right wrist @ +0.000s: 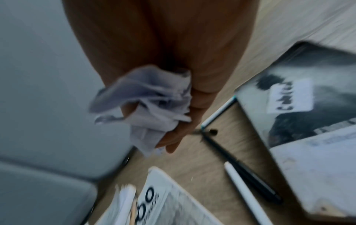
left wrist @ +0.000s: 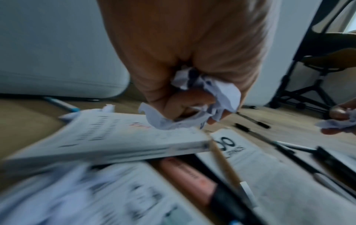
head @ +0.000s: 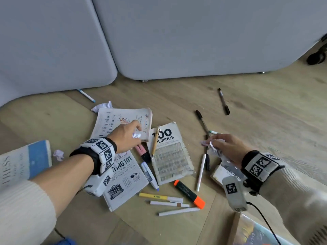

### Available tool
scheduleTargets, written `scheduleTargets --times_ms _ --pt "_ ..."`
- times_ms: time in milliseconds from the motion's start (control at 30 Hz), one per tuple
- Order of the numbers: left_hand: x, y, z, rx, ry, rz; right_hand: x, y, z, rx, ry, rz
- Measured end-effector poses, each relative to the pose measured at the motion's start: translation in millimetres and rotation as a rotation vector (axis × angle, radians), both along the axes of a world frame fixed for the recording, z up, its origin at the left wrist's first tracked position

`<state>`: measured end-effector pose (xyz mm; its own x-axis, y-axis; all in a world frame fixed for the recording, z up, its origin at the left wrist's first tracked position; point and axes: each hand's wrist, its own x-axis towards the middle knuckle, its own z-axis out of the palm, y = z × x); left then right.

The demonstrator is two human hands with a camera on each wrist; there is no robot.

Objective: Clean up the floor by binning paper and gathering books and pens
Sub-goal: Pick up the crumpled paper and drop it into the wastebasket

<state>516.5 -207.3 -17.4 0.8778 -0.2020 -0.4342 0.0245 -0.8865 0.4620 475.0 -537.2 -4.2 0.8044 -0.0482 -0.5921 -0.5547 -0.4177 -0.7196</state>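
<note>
On wood floor (head: 247,106) by grey sofa (head: 177,41): books (head: 169,156), pens (head: 190,193) scattered, ungathered. Left hand (head: 127,135) fisted round paper wad (left wrist: 221,94); right hand (head: 228,147) clutches crumpled paper (right wrist: 154,103), likely collecting for bin. 2 loose wads (head: 58,154) remain. Bin unseen; wrist views blurred.

Orange highlighter (head: 190,193), pink highlighter (head: 142,152), yellow marker (head: 160,197), pale wood-grain floor (head: 265,112)

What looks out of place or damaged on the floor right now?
The 100 Filipinos book looks worn, with ragged edges, and a tan pen lies across its cover. Two crumpled papers are not yet picked up.
</note>
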Motion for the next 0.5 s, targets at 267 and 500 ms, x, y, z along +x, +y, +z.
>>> scheduleTargets --times_ms 267,500 --pt "-80.3 119.2 -6.6 0.196 -0.081 0.303 25.7 126.9 -5.8 -0.056 -0.001 0.264" --pt "-140.4 182.7 3.5 0.38 -0.012 0.325 24.9 246.0 4.1 -0.437 -0.248 0.773"
